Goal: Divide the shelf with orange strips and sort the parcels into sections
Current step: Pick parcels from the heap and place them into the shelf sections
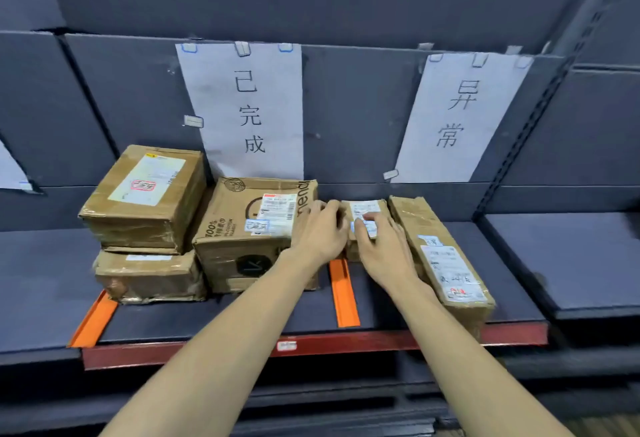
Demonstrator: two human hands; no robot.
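Cardboard — a small brown labelled parcel (pixel 363 215) sits right of the flat orange divider strip (pixel 343 293), both hands' fingers (pixel 367 225) gripping it; sorting step — next, seat it squarely.

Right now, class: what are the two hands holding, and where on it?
Both hands hold the small parcel: the left hand at its left side, the right hand over its labelled top.
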